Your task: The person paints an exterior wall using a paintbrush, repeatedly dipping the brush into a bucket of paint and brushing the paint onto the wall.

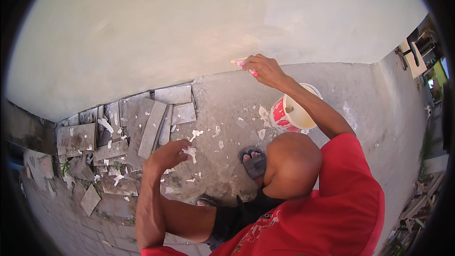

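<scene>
My right hand [266, 70] is closed round a paintbrush [246, 68] with a pink-red handle. Its pale bristles meet the lower part of the cream wall [180, 23], just above the ground. Under my right forearm stands a white bucket [302, 116] with a red patch on its side; part of its rim is hidden by the arm. My left hand [167, 155] hangs in the air above the ground by my left knee, its fingers loosely bent and apart, with nothing visible in them.
Broken tiles and slabs [111, 137] lie piled along the wall's foot on the left. White paint flakes [195, 135] dot the concrete [227, 99]. Wood scraps [419, 204] lie at the far right. My sandalled foot [253, 161] rests close to the bucket.
</scene>
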`<state>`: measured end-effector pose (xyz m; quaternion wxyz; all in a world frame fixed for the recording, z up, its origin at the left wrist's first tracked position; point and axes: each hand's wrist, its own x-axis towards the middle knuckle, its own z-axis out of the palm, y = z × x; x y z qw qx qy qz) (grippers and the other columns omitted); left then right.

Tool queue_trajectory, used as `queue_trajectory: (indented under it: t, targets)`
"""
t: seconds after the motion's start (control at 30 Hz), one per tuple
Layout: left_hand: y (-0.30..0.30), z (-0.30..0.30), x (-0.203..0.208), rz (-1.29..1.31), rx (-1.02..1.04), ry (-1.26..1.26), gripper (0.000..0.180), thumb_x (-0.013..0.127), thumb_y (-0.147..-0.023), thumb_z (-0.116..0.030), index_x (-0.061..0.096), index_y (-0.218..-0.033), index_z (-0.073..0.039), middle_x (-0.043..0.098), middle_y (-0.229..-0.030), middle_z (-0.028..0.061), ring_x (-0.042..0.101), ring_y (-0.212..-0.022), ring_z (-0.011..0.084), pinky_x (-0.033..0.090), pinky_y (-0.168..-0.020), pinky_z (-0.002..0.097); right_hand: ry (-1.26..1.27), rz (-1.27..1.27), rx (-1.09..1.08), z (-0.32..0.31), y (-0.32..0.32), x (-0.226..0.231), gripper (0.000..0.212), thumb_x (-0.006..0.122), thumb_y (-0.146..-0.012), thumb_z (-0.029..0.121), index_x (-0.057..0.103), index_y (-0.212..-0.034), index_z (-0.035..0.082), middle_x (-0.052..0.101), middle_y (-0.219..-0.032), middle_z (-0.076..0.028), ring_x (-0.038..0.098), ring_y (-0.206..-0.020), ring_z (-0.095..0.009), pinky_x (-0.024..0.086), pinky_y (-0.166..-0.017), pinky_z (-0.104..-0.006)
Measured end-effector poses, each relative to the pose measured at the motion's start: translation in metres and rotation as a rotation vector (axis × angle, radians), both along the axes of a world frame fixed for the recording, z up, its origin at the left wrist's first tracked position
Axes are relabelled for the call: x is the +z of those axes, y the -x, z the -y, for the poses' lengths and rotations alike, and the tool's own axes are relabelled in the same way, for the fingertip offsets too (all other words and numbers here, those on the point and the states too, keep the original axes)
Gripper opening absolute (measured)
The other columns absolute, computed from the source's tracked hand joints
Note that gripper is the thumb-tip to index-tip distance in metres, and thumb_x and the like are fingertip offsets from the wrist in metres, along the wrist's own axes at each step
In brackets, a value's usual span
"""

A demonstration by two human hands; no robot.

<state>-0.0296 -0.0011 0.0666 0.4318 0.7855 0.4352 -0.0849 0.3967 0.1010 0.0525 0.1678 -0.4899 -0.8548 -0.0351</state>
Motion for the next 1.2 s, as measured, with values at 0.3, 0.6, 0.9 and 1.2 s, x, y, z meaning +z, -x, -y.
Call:
queue_trajectory:
  t: [0.3,0.6,0.9,1.2]
  targets:
    - [-0.004,-0.004,-0.019,-0.012,-0.017,0.016,0.042,0.068,-0.097,-0.024,0.058,-0.132,-0.003,0.068,-0.123,0.0186,0.067,-0.112,0.0329,0.054,-0.093,0.0419,0.096,-1.396,-0.533,0.142,-0.050,0.073,0.024,0.066,-0.095,0.012,0.067,-0.113,-0.003,0.071,-0.103,-0.010,0.071,-0.086,-0.015,0.058,-0.068,-0.0291]
    - [-0.103,-0.016,-0.021,0.097,-0.362,-0.010,0.032,0.059,-0.102,-0.020,0.062,-0.130,-0.004,0.066,-0.126,0.0189,0.066,-0.114,0.0338,0.052,-0.098,0.0414,-0.003,-1.744,-0.841,0.233,-0.111,0.020,0.036,0.054,-0.103,0.032,0.063,-0.120,0.002,0.070,-0.105,-0.009,0.070,-0.090,-0.018,0.059,-0.074,-0.0331]
    - [-0.243,0.004,-0.137,0.517,-0.086,0.306,0.061,0.068,-0.096,-0.012,0.040,-0.150,-0.005,0.046,-0.152,0.0195,0.050,-0.137,0.0340,0.044,-0.111,0.0448,-0.105,-2.120,-0.630,0.239,-0.171,-0.080,0.035,0.049,-0.103,0.035,0.062,-0.122,0.009,0.069,-0.111,-0.005,0.064,-0.104,-0.018,0.052,-0.091,-0.0421]
    - [-0.340,0.030,-0.171,0.735,0.089,0.071,0.123,0.087,-0.074,-0.007,0.001,-0.162,-0.004,0.009,-0.168,0.0228,0.011,-0.156,0.0343,0.018,-0.126,0.0428,-0.078,-2.583,0.216,0.193,-0.226,-0.174,0.042,0.049,-0.103,0.034,0.060,-0.133,0.005,0.065,-0.132,-0.013,0.060,-0.119,-0.028,0.039,-0.112,-0.0560]
